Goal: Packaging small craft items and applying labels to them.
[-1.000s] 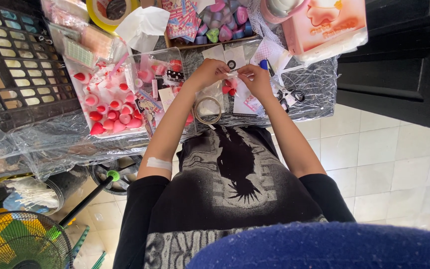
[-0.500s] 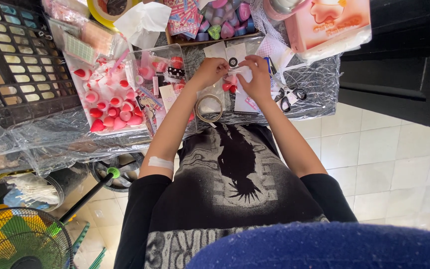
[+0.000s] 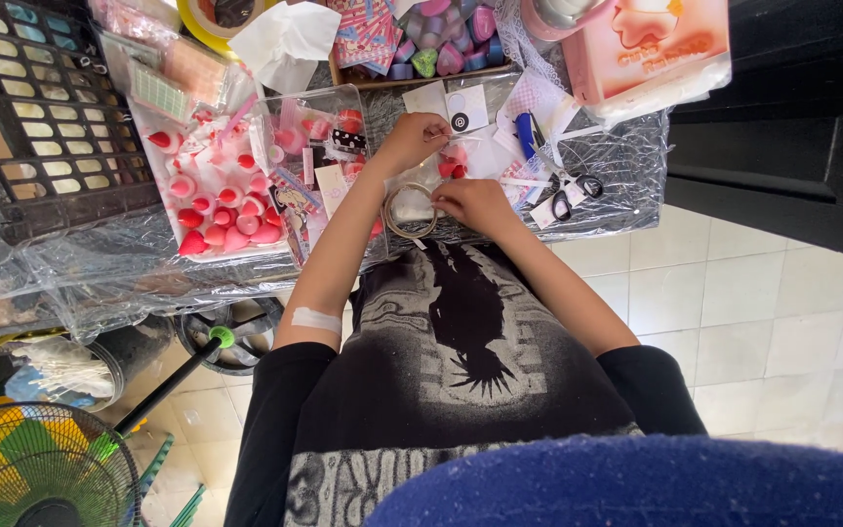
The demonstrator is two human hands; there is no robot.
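A clear tape roll (image 3: 410, 210) lies flat beside a small clear packet (image 3: 461, 156) of red pieces.

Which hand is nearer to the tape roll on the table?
The right hand: it rests against the tape roll. The left hand is farther up the table, holding a small clear bag.

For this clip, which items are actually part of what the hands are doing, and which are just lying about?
In hand:
- left hand pinching a small clear bag holding red pieces
- right hand on the tape roll

Lying about:
- scissors
- blue pen
- tray of red and pink sponges
- black crate
- white tissue
- pink box
- fan
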